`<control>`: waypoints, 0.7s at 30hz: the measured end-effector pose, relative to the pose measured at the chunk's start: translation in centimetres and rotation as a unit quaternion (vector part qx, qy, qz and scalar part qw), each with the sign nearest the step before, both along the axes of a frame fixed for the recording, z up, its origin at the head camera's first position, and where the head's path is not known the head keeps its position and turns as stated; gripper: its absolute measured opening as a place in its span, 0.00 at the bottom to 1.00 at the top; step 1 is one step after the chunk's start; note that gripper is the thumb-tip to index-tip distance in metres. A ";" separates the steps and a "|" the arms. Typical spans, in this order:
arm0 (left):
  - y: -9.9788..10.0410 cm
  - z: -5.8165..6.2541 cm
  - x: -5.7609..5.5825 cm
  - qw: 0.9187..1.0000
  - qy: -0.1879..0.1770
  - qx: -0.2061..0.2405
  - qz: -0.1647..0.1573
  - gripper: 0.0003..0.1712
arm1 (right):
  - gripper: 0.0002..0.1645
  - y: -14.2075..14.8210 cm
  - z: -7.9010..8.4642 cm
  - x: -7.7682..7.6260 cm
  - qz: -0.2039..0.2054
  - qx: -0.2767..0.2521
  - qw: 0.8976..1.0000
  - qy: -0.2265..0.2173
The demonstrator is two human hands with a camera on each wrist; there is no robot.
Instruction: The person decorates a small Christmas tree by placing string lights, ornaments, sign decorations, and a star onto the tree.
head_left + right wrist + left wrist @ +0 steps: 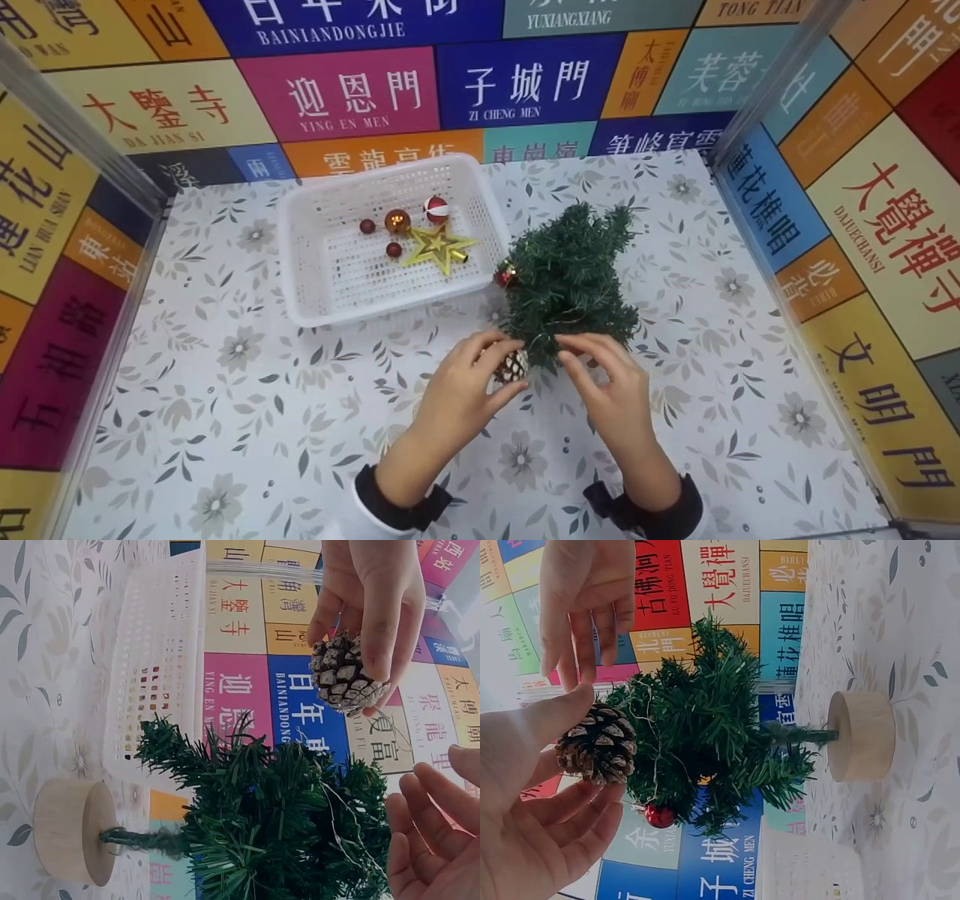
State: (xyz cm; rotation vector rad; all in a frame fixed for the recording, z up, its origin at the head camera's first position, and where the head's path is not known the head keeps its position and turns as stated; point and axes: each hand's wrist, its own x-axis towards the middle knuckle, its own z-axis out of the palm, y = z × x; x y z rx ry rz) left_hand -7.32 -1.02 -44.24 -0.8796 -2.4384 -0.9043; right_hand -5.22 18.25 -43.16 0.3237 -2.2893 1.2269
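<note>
My left hand holds a brown pine cone with pale-tipped scales between thumb and fingers. A thin string loop hangs from the cone in the right wrist view. Beside it stands a small green artificial Christmas tree, upright on a round wooden base. My right hand is at the tree's near side, fingers loosely bent, with nothing visible in its grasp. Thin wire winds around the branches. A shiny red ball hangs on the tree's left side.
Left of the tree sits a white plastic basket. Inside are a gold star, an orange-brown ball, a red-and-white ball and two small dark red balls. Printed panels wall the floral-covered table.
</note>
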 end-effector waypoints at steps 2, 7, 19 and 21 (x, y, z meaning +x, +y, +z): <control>0.1 -0.2 0.2 1.000 0.002 -0.002 0.001 0.25 | 0.13 -0.2 -0.2 0.0 -0.003 0.014 1.000 -0.024; 0.4 -0.5 0.5 1.000 0.002 0.003 0.006 0.24 | 0.10 -0.3 -0.2 -0.2 -0.010 0.028 0.997 -0.068; 0.6 -1.5 1.0 0.999 -0.032 0.009 0.019 0.25 | 0.04 -0.8 -0.6 -0.6 0.021 0.032 0.999 -0.022; 0.6 -1.6 1.1 0.999 -0.042 0.012 0.014 0.25 | 0.05 -0.9 -0.6 -0.6 0.027 0.038 0.999 -0.013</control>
